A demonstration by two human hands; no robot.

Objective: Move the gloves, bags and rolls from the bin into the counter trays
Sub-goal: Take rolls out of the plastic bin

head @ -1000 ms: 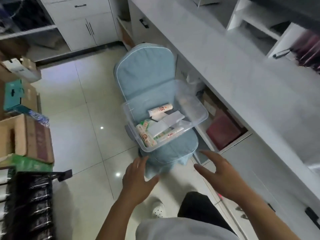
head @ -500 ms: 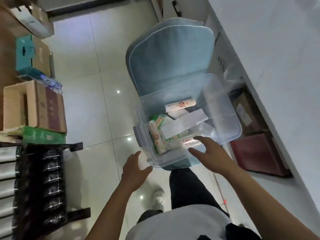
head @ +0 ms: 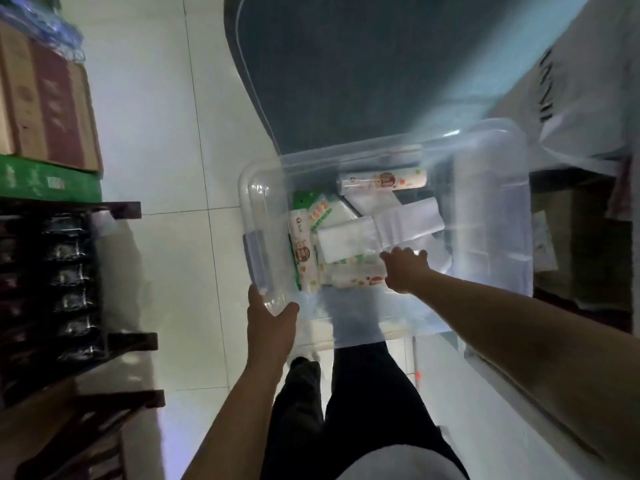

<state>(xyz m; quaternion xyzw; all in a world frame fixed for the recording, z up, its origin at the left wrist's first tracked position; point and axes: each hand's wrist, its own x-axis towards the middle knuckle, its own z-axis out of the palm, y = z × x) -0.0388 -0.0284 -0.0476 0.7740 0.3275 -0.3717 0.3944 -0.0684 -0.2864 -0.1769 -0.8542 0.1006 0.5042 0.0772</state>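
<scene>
A clear plastic bin [head: 250,216] rests on a blue cushioned chair [head: 346,64]. Inside lie printed rolls, one at the back [head: 382,180], one along the left side [head: 304,254] and one at the front [head: 356,278]. With them are flat white packs [head: 349,239] and a green-and-white pack [head: 320,211]. My left hand [head: 270,327] grips the bin's near-left corner, thumb over the rim. My right hand [head: 405,271] is down inside the bin over the front roll's right end. Its fingers curl down out of sight, so any hold is unclear.
A white counter [head: 606,64] runs along the right, with a cardboard box [head: 581,244] on the shelf beneath it. On the left stand stacked cardboard boxes [head: 45,105], a green box [head: 48,181] and a dark rack [head: 52,271]. My dark-trousered legs [head: 363,393] stand just before the bin.
I have leaned in close over the bin. My left hand went from open in the air to gripping the bin's corner, and my right hand dropped from the rim onto the items.
</scene>
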